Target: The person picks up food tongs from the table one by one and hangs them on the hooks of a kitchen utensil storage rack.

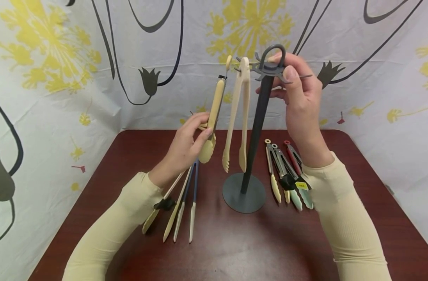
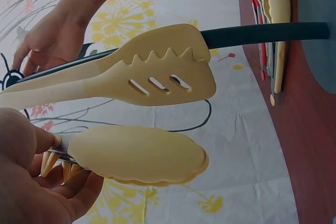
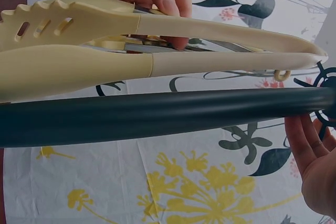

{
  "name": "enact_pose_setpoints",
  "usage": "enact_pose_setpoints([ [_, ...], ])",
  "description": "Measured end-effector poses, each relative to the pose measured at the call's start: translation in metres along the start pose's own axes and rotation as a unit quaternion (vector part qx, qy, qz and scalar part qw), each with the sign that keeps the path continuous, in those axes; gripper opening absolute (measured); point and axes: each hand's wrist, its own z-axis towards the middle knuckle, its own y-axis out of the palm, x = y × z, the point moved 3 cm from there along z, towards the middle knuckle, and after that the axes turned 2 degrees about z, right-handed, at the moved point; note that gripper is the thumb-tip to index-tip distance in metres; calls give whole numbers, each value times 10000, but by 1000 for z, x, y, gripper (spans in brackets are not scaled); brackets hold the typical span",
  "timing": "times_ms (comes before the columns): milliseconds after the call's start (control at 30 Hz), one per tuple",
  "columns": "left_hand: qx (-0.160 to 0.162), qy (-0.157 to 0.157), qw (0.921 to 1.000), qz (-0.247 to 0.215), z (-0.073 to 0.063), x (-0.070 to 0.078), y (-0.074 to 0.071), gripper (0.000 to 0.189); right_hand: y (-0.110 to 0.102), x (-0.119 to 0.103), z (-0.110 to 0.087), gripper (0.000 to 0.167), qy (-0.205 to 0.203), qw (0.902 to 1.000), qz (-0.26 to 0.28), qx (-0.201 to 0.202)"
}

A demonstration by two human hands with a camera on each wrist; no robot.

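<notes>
Left hand pinches cream tongs low, near scalloped head. Right hand grips rack top hub. Tongs likely light, springy, smooth silicone; hold metal shank.

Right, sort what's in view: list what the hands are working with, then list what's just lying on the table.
In hand:
- left hand grips yellow tongs, raised beside the hooks
- right hand holds the top of the rack
- cream tongs hanging on the rack

Lying about:
- left tongs on the table
- right tongs on the table
</notes>
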Motion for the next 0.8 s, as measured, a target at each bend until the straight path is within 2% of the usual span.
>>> enact_pose_setpoints([
  [133,-10,-43,10000,31,3,3,0,30,1,0,0,30,-11,10000,-55,-21],
  [400,15,79,10000,-56,8,6,0,29,0,-1,1,30,23,10000,-89,2],
  [800,-167,-11,9996,-231,12,8,2,30,-1,-1,-1,30,-18,9999,-112,-28],
])
